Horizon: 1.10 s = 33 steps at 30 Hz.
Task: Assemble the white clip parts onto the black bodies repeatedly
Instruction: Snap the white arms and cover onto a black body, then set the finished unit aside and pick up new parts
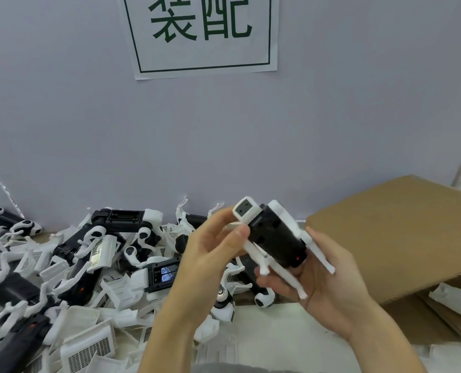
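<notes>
Far left: a heap of parts (62,281) — white clips and black bodies jumbled together, spread over the tabletop (272,327) up to the grey wall (331,117). Above, taped to that wall, a white sign (201,36) with green characters. Centre: left hand (210,254), fingers curled, thumb tip pressing a white clip part (253,247) against the side of a black body (277,239). Held up off the tabletop between both hands, tilted, white cap end up and away. Right hand (323,281) cupped beneath, fingers curled round the black body from below — white legs sticking out past the fingers. Far right: a brown cardboard box (401,238), more white parts just beside its lower edge.
</notes>
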{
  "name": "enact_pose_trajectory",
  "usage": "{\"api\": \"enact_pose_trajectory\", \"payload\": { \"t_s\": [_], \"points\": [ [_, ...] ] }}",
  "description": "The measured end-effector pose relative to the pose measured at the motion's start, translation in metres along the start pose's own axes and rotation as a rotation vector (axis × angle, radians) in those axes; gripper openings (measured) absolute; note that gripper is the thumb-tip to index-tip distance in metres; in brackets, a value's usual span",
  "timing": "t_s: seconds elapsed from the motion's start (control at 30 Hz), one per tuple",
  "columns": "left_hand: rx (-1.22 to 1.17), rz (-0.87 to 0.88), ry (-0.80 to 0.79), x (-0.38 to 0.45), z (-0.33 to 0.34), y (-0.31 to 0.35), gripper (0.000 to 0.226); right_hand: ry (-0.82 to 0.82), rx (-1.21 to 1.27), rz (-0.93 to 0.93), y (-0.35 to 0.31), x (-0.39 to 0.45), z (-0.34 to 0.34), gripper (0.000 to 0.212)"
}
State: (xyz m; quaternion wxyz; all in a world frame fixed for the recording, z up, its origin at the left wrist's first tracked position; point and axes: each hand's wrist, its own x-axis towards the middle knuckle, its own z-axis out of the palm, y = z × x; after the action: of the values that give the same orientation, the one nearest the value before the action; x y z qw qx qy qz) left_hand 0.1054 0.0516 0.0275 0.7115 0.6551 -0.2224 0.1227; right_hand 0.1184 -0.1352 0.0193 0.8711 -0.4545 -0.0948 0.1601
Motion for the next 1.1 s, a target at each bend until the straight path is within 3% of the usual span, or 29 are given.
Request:
{"api": "enact_pose_trajectory", "payload": {
  "t_s": [0.07, 0.17, 0.33, 0.47, 0.6, 0.7, 0.8, 0.93, 1.1],
  "points": [
    [-0.049, -0.015, -0.023, 0.001, 0.004, 0.000, 0.033, -0.051, 0.039, 0.083, 0.002, -0.001, 0.001, 0.052],
    [-0.088, -0.056, 0.096, 0.002, 0.008, 0.001, 0.026, -0.104, -0.004, 0.175, 0.006, -0.001, 0.001, 0.061],
    [-0.046, -0.085, 0.294, 0.005, 0.008, -0.003, 0.031, -0.072, -0.300, 0.119, 0.009, -0.002, 0.003, 0.058],
    [-0.046, -0.153, 0.348, 0.005, 0.014, -0.008, 0.038, -0.077, -0.524, 0.148, 0.001, -0.005, 0.005, 0.023],
    [-0.015, -0.245, 0.366, 0.004, 0.021, -0.016, 0.040, -0.193, -0.594, 0.343, -0.007, -0.011, -0.007, 0.042],
    [-0.061, -0.347, 0.416, 0.004, 0.028, -0.025, 0.041, -0.187, -0.518, 0.363, -0.014, -0.014, -0.014, 0.042],
    [-0.062, -0.357, 0.432, 0.005, 0.028, -0.030, 0.040, -0.059, -0.346, 0.239, -0.028, -0.013, -0.019, 0.026],
    [-0.005, -0.349, 0.420, 0.003, 0.023, -0.030, 0.041, 0.308, -0.042, -0.053, -0.070, -0.002, -0.036, 0.024],
    [0.022, -0.356, 0.413, 0.001, 0.022, -0.028, 0.039, 0.604, 0.079, -0.414, -0.150, 0.020, -0.065, 0.021]
  ]
}}
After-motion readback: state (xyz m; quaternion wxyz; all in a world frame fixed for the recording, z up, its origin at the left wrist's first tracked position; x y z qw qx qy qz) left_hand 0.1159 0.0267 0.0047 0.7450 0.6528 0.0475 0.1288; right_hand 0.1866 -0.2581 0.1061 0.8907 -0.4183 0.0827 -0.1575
